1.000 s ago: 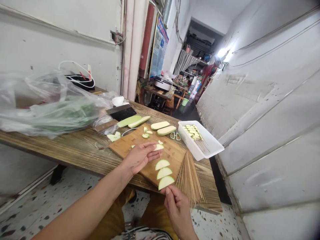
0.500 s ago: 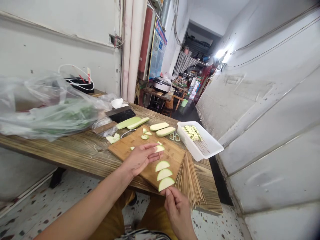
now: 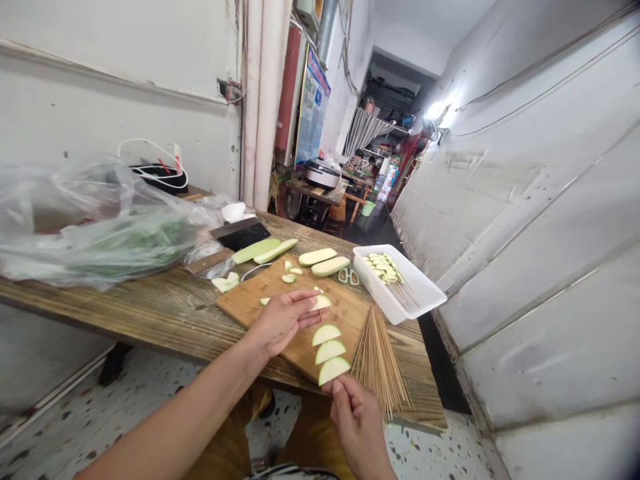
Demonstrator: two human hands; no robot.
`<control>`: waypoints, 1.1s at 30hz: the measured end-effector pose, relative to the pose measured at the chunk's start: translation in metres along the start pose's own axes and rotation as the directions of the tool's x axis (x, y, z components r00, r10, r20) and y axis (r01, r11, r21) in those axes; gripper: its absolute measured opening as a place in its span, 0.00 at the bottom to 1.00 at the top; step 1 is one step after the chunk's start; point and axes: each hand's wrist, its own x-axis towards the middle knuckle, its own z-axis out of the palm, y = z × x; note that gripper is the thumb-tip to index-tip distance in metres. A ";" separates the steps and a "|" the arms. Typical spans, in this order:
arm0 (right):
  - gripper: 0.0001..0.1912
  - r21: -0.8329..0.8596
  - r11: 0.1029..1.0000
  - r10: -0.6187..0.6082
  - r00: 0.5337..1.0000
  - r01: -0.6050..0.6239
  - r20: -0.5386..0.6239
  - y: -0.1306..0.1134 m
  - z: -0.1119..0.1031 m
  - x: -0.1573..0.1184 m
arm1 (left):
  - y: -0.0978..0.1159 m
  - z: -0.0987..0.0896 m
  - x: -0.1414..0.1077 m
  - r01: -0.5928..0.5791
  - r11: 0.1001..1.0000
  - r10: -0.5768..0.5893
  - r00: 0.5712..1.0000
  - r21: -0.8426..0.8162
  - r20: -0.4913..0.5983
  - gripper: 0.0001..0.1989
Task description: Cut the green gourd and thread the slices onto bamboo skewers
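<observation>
My left hand [image 3: 284, 321] pinches a half-moon slice of zucchini [image 3: 323, 303] between thumb and fingers, over the cutting board [image 3: 237, 303]. Low in front of me, my right hand [image 3: 359, 420] grips a thin wooden skewer [image 3: 322, 317] near its lower end; most of the stick is covered. Three zucchini slices [image 3: 330, 351] are threaded on it in a row, and its upper part reaches the slice at my left fingers. Whether the point has pierced that slice is hidden. Small cut pieces [image 3: 289, 278] lie at the board's far side.
Right of the board fans a bundle of skewers [image 3: 381, 367]. Behind it stands a white tub [image 3: 425, 293] with filled skewers [image 3: 385, 268]. Zucchini halves [image 3: 330, 267], scissors handles [image 3: 349, 275] and a cleaver [image 3: 244, 235] lie farther back. A plastic bag [image 3: 100, 230] of greens covers the table's left.
The view has shifted slightly. Both hands keep their grips, and the slice in my left fingers sits a touch farther right and lower, with more of it showing.
</observation>
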 end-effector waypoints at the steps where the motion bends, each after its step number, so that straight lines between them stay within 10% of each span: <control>1: 0.19 0.003 1.000 0.000 1.000 0.000 -0.005 0.000 0.000 0.000 | -0.001 0.001 0.000 -0.005 1.000 0.005 1.000 0.001 0.000 0.08; 25: 0.18 0.135 0.991 -0.008 1.000 0.011 -0.019 0.008 0.007 0.008 | -0.010 0.005 0.008 0.050 0.992 -0.051 0.999 -0.118 -0.006 0.05; 33: 0.19 0.176 0.984 -0.010 1.000 0.013 -0.014 0.006 0.008 0.007 | -0.013 0.014 0.002 0.084 0.969 -0.044 0.984 -0.233 0.171 0.15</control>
